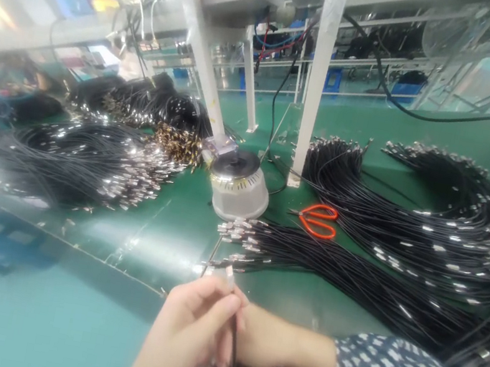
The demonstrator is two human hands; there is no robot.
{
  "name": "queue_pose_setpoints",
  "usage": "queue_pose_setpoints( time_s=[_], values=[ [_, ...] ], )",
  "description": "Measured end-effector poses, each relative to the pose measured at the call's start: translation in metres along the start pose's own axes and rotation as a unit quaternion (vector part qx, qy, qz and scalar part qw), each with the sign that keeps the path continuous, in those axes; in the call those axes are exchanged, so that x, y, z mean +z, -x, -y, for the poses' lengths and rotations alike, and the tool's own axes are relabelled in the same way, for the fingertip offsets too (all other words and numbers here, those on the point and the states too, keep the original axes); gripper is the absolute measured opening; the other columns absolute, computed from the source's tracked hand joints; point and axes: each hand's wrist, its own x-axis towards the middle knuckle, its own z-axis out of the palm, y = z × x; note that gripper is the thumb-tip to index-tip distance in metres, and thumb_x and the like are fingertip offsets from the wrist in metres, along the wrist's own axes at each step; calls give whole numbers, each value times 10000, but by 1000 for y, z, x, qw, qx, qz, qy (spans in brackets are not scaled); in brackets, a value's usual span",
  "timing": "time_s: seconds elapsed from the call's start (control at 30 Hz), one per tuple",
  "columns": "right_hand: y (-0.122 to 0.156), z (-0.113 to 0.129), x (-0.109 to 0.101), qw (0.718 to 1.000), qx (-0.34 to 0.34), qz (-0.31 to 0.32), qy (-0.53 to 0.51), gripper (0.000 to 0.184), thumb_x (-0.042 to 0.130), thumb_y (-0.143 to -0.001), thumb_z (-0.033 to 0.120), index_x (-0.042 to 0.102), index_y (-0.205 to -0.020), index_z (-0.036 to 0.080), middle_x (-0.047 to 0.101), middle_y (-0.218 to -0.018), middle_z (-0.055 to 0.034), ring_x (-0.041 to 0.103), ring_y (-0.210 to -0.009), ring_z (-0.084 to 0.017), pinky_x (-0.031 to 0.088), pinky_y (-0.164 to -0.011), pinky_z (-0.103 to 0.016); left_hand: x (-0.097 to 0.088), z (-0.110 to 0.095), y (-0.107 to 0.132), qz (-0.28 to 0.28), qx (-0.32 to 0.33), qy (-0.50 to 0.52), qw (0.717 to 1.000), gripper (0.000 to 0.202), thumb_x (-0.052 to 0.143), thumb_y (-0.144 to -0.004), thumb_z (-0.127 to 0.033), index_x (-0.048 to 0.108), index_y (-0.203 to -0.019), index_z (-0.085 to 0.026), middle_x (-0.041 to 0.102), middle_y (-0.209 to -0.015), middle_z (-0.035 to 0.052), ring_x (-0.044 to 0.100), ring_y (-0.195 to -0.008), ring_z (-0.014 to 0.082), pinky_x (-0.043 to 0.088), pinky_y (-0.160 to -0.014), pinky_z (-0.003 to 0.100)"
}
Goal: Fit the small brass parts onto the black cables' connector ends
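Observation:
A black cable with a small silvery plug at its tip points up and away from me. My left hand pinches it just below the plug, thumb across the top. Close behind and to the right, my right hand is closed at the same cable, its fingers partly hidden by the left. Just beyond the plug lie the connector ends of a bundle of black cables stretching off to the right.
Orange-handled scissors lie past that bundle. A white round tub with a black top stands mid-table. Coiled cables fill the left and right. White posts rise from the green tabletop, whose near edge runs along the left.

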Motion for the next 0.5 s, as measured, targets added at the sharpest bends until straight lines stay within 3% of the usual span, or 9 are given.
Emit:
queue_pose_setpoints(
  time_s=[0.07, 0.17, 0.33, 0.5],
  values=[
    [4, 8, -15, 998, 4, -58, -38, 339, 498, -897, 369, 494, -612, 185, 534, -544, 25, 527, -523, -110, 450, -565, -246, -2, 7, -3, 15, 3, 7, 1000, 257, 652, -838, -368, 651, -723, -138, 620, -511, 11, 524, -353, 93, 412, -365, 183],
    [10, 25, -34, 987, 2, -139, -77, 308, 566, -882, 430, 532, -718, 172, 533, -575, 48, 509, -539, -89, 432, -605, -234, -3, 12, -5, 17, 5, 24, 1000, 224, 631, -857, -350, 673, -809, -136, 633, -558, 11, 532, -361, 90, 403, -365, 178],
    [15, 46, -38, 981, -1, -157, -111, 352, 771, -715, 452, 611, -678, 140, 573, -570, 36, 520, -561, -99, 439, -631, -259, 0, 18, -7, 6, 2, 47, 999, 208, 636, -860, -319, 696, -850, -120, 640, -563, 13, 519, -349, 68, 375, -366, 157],
    [7, 42, -47, 984, 6, -167, -62, 359, 778, -696, 452, 626, -636, 132, 584, -531, 25, 522, -522, -104, 420, -566, -253, -3, 26, -12, 16, -24, 90, 996, 270, 661, -834, -403, 697, -839, -135, 626, -573, 1, 477, -319, 49, 337, -319, 140]
  ],
)
